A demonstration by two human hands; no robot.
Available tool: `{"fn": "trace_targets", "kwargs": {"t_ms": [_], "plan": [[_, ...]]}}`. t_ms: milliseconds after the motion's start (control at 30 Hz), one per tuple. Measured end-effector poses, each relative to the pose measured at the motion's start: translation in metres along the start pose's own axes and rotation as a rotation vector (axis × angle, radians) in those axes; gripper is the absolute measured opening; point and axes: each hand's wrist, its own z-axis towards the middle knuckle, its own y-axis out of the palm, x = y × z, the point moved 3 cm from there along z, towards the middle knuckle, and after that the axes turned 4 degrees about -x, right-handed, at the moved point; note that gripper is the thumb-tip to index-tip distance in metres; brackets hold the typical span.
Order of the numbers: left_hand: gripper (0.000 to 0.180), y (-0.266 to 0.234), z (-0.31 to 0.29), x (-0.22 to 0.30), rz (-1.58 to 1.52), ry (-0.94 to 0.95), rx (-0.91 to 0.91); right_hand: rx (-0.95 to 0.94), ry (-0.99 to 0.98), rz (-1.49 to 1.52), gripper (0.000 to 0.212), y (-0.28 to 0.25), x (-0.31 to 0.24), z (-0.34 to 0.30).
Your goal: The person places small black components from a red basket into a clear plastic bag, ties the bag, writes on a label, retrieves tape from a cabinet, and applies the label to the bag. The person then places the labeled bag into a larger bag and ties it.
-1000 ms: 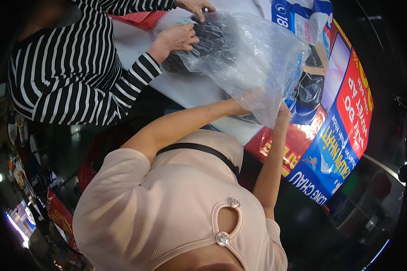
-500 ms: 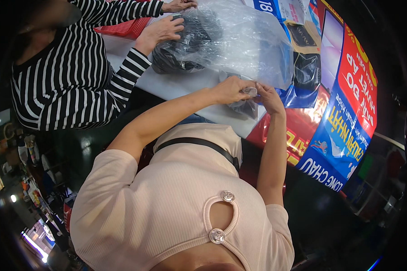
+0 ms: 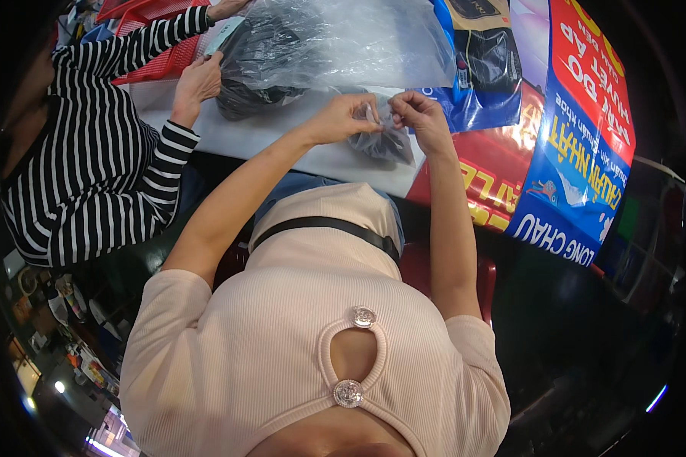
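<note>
A small clear plastic bag (image 3: 387, 145) with something dark inside rests at the near edge of the white table surface. My left hand (image 3: 341, 119) grips the bag's gathered top between thumb and fingers. Close on its right, my right hand (image 3: 422, 119) is closed in a pinch at the bag's mouth; whatever lies between its fingertips is too small to make out. Just beyond both hands lies a large clear plastic bag (image 3: 389, 46), with black wrapped goods (image 3: 263, 68) in its left part.
At the left, a co-worker in a striped top has a hand (image 3: 198, 87) beside the large bag. Red plastic baskets (image 3: 168, 57) stand behind that arm. Blue-and-clear packages of dark goods (image 3: 484, 65) and a printed red-and-blue banner (image 3: 572, 152) lie to the right.
My hands have moved slightly apart at the small bag's top, and more of the bag shows below them. The co-worker's near hand has left the large bag's top. The view has shifted.
</note>
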Motion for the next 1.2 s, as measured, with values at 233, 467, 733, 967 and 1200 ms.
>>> {"fn": "trace_targets", "kwargs": {"t_ms": [233, 467, 733, 967, 1200], "plan": [[0.020, -0.019, 0.015, -0.012, -0.466, -0.204, -0.017, 0.200, -0.168, -0.235, 0.007, 0.031, -0.003, -0.039], [0.019, -0.011, 0.024, -0.017, -0.378, -0.248, 0.019, 0.226, -0.476, -1.114, 0.019, 0.021, -0.009, -0.033], [0.019, 0.002, 0.026, -0.004, 0.721, 0.179, 0.383, 0.065, -0.210, -1.071, 0.031, 0.005, 0.012, 0.001], [0.026, 0.027, 0.020, -0.012, 0.837, 0.397, 0.591, 0.099, 0.184, -0.271, 0.029, -0.022, 0.025, -0.002], [0.019, 0.022, 0.015, -0.013, 0.927, 0.451, 0.538, 0.195, 0.036, -0.436, 0.023, -0.010, 0.012, 0.003]]}}
